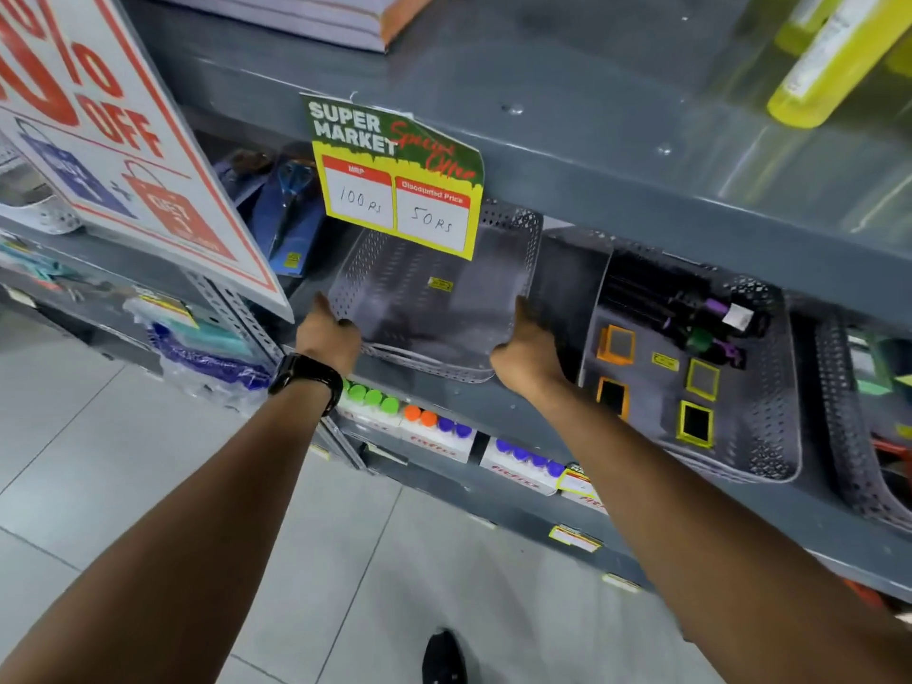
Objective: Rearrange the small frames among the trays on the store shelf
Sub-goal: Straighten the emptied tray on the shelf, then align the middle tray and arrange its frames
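We see a grey perforated tray (434, 298) on the middle shelf (641, 199), its long axis running front to back, the near short end sticking out past the shelf edge. It holds nothing but a small yellow sticker (440, 284). Our left hand (328, 333) grips its near left corner and our right hand (530, 355) its near right corner, fingers curled over the rim; a black watch (306, 380) sits on the left wrist.

Just beside it to the right lies a second tray (770, 436), also lengthwise into the shelf. In its front half rest four small frames, two orange (616, 344) and two yellow-green (696, 423), square, lying flat and apart. Behind them sit dark items with purple parts (691, 308), possibly markers; the blur hides detail. A price sign (397, 175) hangs over the first tray.
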`<state>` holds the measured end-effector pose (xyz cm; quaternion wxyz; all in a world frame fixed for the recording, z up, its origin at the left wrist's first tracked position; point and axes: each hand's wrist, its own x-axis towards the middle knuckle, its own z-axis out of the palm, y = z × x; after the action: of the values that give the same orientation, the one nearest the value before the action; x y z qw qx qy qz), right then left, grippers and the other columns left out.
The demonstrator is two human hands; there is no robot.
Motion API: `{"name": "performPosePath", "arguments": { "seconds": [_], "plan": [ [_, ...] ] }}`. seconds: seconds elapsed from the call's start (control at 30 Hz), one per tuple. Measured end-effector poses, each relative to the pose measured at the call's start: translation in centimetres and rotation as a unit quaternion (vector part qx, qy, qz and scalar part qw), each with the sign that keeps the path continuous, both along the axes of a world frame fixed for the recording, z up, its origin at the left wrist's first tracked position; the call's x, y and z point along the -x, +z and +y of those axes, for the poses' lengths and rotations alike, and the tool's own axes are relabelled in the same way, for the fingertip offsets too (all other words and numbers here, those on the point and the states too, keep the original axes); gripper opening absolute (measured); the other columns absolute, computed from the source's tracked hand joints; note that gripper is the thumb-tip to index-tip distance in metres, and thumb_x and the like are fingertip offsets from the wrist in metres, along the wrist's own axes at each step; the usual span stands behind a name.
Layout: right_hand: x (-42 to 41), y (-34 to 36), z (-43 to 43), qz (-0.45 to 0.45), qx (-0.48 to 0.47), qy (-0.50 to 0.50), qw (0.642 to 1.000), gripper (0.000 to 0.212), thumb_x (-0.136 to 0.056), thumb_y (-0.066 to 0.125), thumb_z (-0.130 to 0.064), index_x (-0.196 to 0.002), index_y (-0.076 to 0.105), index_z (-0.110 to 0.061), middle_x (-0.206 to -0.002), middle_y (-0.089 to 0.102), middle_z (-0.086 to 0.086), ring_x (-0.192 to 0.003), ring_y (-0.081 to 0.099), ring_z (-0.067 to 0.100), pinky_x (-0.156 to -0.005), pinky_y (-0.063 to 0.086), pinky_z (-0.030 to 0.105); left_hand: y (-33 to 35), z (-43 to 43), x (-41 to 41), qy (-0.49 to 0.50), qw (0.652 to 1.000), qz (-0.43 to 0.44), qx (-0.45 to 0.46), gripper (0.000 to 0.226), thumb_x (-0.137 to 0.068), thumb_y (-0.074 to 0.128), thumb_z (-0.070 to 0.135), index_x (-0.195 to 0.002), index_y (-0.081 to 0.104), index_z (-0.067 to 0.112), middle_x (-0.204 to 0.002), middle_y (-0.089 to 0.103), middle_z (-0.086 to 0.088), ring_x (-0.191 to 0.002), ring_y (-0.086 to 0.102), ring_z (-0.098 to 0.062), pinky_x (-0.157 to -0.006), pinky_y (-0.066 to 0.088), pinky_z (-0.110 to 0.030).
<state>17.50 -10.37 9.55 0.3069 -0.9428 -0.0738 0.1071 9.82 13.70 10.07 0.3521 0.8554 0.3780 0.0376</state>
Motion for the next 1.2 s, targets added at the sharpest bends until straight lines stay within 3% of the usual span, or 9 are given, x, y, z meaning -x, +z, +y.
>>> {"name": "performPosePath", "arguments": {
  "seconds": [0.13,0.3,0.4,0.63,0.7,0.8,0.87,0.97,1.2],
  "plan": [
    [0.0,-0.1,0.2,0.021,-0.013,-0.001,1.0,0.084,-0.087,0.053,-0.006,-0.157,0.009,-0.02,-0.148,0.045,0.018,-0.093,0.067,0.032,-0.051,0.046,0.022,0.1,0.0,-0.2,0.011,1.0,0.0,0.009,0.059,-0.092,0.043,0.006,-0.149,0.028,0.003,-0.137,0.053,-0.029,-0.121,0.052,-0.048,-0.098,0.044,-0.05],
    [-0.1,1.0,-1.2,-0.007,-0.027,0.023,0.999,0.072,-0.091,0.056,-0.025,-0.154,0.022,-0.02,-0.146,0.05,0.013,-0.12,0.058,0.035,-0.092,0.05,0.033,1.3,-2.0,-0.3,0.019,0.999,-0.044,-0.016,0.069,-0.096,0.047,0.012,-0.153,0.012,-0.001,-0.155,0.027,-0.029,-0.133,0.039,-0.049,-0.108,0.036,-0.054],
    [0.1,2.1,-4.2,-0.062,-0.096,0.011,0.993,0.062,-0.086,0.058,-0.025,-0.145,0.038,-0.025,-0.136,0.059,0.007,-0.118,0.06,0.03,-0.09,0.049,0.031,2.5,-5.7,-0.3,-0.047,0.977,-0.119,-0.172,0.072,-0.093,0.056,0.019,-0.151,0.021,-0.006,-0.155,0.025,-0.031,-0.142,0.027,-0.046,-0.116,0.023,-0.052],
    [0.3,2.9,-17.5,-0.156,-0.031,-0.088,0.983,0.053,-0.087,0.062,-0.015,-0.139,0.049,-0.013,-0.139,0.056,0.011,-0.121,0.058,0.03,-0.103,0.046,0.036,2.6,-17.6,-1.4,-0.312,0.891,-0.247,-0.221,0.068,-0.09,0.058,0.024,-0.15,0.029,0.007,-0.154,0.038,-0.019,-0.131,0.048,-0.037,-0.091,0.053,-0.044],
    [0.5,2.7,-22.2,-0.137,0.037,-0.124,0.982,0.047,-0.09,0.053,-0.008,-0.137,0.049,-0.007,-0.135,0.056,0.021,-0.121,0.055,0.037,-0.102,0.044,0.043,2.1,-20.9,-1.8,-0.333,0.897,-0.233,-0.176,0.072,-0.091,0.058,0.027,-0.152,0.022,0.014,-0.157,0.034,-0.015,-0.119,0.058,-0.036,-0.08,0.057,-0.043],
    [2.0,2.5,-27.3,-0.108,0.059,-0.176,0.977,0.05,-0.089,0.045,-0.002,-0.138,0.048,-0.009,-0.132,0.057,0.021,-0.113,0.057,0.041,-0.092,0.049,0.046,1.4,-23.6,-2.9,-0.308,0.933,-0.167,-0.088,0.072,-0.091,0.06,0.023,-0.152,0.026,0.01,-0.155,0.035,-0.018,-0.118,0.057,-0.042,-0.09,0.054,-0.045],
    [3.0,2.2,-29.1,-0.086,0.039,-0.19,0.977,0.065,-0.086,0.046,0.001,-0.146,0.038,-0.02,-0.127,0.06,0.019,-0.1,0.062,0.041,-0.077,0.052,0.043,1.2,-24.1,-3.5,-0.283,0.953,-0.11,-0.011,0.062,-0.09,0.059,0.02,-0.147,0.036,0.011,-0.139,0.052,-0.019,-0.116,0.057,-0.04,-0.093,0.052,-0.044],
    [3.5,1.1,-30.3,-0.045,0.036,-0.205,0.977,0.077,-0.086,0.046,0.0,-0.154,0.021,-0.024,-0.13,0.06,0.021,-0.093,0.065,0.039,-0.07,0.048,0.035,1.2,-24.4,-3.7,-0.264,0.961,-0.019,0.085,0.042,-0.092,0.054,0.021,-0.134,0.048,0.02,-0.107,0.067,-0.015,-0.092,0.065,-0.033,-0.072,0.052,-0.033],
    [2.7,-0.1,-30.2,0.005,0.014,-0.237,0.971,0.07,-0.089,0.044,-0.001,-0.154,0.023,-0.015,-0.119,0.065,0.027,-0.097,0.065,0.04,-0.071,0.046,0.032,1.7,-26.0,-3.5,-0.331,0.943,-0.03,-0.027,0.013,-0.093,0.043,0.001,-0.097,0.055,0.004,-0.092,0.065,-0.021,-0.088,0.063,-0.041,-0.071,0.051,-0.039]
  ]
}}
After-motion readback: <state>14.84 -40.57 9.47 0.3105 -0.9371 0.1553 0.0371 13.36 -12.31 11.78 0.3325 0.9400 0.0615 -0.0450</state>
